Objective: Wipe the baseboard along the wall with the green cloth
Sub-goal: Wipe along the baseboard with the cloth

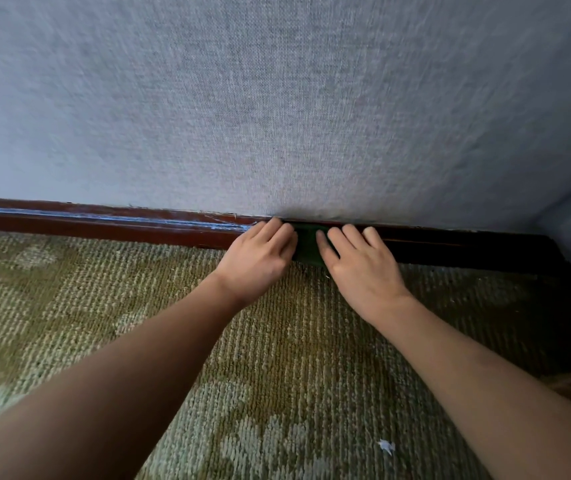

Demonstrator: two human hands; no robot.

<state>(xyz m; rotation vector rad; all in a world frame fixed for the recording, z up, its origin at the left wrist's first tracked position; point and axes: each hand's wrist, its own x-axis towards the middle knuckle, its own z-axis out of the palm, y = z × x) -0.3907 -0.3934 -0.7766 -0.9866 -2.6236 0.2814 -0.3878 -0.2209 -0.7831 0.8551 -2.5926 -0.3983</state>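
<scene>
Currently the green cloth (307,244) is lying folded against the face of the baseboard (104,225), at the foot of the wall (277,98), and both hands are bearing on it. The left hand (259,259) is gripping the cloth's left end, its fingers curling over the upper edge of the board. The right hand (363,268) is lying flat, straight fingers pressing the cloth's right end against the wood and clasping nothing. Only a narrow strip of cloth is showing between the two hands. The baseboard's long axis is running left to right across the view, directly ahead of both hands, with the carpet (277,375) meeting its lower edge. Pale bluish streaks are showing along the board to the left of the left hand; whether they are dust or glare cannot be told. The stretch to the right is lying in shadow. Any coming stroke is therefore likely to be running sideways along this axis, with the left hand leading if the travel is going toward the streaked section.
</scene>
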